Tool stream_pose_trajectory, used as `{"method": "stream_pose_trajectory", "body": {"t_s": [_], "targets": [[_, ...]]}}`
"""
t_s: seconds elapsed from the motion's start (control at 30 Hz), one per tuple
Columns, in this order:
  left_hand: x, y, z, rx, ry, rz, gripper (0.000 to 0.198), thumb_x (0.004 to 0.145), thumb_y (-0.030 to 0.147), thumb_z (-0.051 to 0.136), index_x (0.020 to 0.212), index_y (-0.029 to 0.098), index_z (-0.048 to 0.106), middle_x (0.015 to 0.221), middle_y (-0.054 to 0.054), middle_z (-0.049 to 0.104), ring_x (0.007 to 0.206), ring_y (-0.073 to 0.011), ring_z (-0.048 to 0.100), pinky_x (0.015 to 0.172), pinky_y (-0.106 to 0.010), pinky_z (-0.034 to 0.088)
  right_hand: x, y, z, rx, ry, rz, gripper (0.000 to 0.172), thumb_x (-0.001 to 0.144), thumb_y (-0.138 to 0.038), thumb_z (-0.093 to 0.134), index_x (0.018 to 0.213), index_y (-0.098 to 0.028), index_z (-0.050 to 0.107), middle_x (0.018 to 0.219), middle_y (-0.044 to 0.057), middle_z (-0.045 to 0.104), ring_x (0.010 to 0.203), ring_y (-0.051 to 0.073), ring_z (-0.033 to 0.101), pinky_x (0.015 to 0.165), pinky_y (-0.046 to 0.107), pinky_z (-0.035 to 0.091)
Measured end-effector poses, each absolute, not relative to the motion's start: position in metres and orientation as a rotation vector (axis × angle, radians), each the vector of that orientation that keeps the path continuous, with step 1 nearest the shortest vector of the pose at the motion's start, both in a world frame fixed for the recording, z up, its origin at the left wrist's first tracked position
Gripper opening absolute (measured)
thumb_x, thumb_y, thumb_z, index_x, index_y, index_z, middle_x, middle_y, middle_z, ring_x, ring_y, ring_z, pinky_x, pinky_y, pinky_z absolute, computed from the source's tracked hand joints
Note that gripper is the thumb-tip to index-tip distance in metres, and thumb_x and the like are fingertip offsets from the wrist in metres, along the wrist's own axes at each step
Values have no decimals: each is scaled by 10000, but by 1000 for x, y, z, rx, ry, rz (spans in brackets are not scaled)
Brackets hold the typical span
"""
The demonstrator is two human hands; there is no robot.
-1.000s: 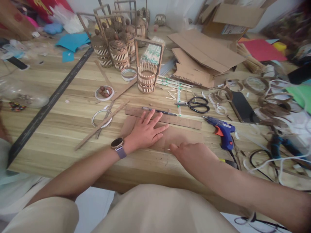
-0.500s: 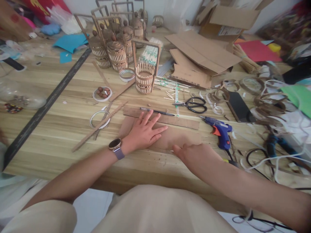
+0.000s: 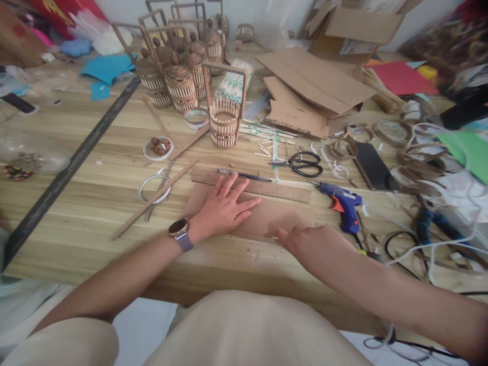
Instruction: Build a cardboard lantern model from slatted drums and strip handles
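My left hand [image 3: 221, 207] lies flat with its fingers spread on a piece of brown cardboard [image 3: 263, 216]. Its fingertips reach a narrow cardboard strip [image 3: 282, 191] and a dark pen [image 3: 255, 177] resting along the far side. At the cardboard's near edge, my right hand [image 3: 305, 241] is closed, thumb forward. A small pale tip shows beside the thumb, but what the fingers hold is hidden beneath them. To the right of the cardboard lies a blue glue gun [image 3: 346, 206], with black-handled scissors [image 3: 305, 163] behind it.
An open small stick basket [image 3: 224, 127] with a tall handle stands behind the pen; several lidded ones [image 3: 182, 89] are at the back. Cardboard sheets [image 3: 312, 81] are piled back right. Tape rings [image 3: 154, 188] and thin strips lie left. Cables and a phone [image 3: 371, 165] fill the right.
My right hand has slid a little to the right along the cardboard's near edge. The left hand stays pressed in place. The whole view has shifted slightly.
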State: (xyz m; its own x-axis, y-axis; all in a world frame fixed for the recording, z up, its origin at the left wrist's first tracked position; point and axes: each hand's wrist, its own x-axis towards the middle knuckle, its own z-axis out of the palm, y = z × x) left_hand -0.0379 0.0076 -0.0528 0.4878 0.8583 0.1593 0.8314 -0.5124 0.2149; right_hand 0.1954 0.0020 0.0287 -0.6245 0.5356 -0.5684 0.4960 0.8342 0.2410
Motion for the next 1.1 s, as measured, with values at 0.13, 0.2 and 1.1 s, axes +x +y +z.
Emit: {"method": "stream_pose_trajectory", "body": {"t_s": [0.13, 0.2, 1.1], "targets": [[-38, 8, -53, 2617, 1496, 383, 400, 994, 397, 455, 1382, 372, 548, 1561, -96, 365, 1483, -385, 172, 1164, -652, 168, 210, 2, 18, 760, 2423, 101, 574, 740, 72, 524, 1248, -191, 559, 708, 31, 698, 549, 223, 703, 387, 229, 305], [-38, 8, -53, 2620, 1500, 400, 397, 991, 392, 462, 1378, 376, 551, 1562, -87, 368, 1484, -377, 176, 1168, -648, 163, 214, 3, 15, 762, 2439, 97, 593, 743, 61, 531, 1277, -195, 538, 711, 32, 696, 562, 208, 700, 395, 213, 288], [-37, 8, -54, 2624, 1509, 360, 409, 990, 389, 460, 1391, 379, 535, 1554, -88, 371, 1484, -385, 162, 1164, -652, 171, 229, 7, 21, 791, 2361, 29, 562, 762, 71, 526, 1263, -183, 538, 716, 59, 695, 601, 273, 737, 398, 254, 371]]}}
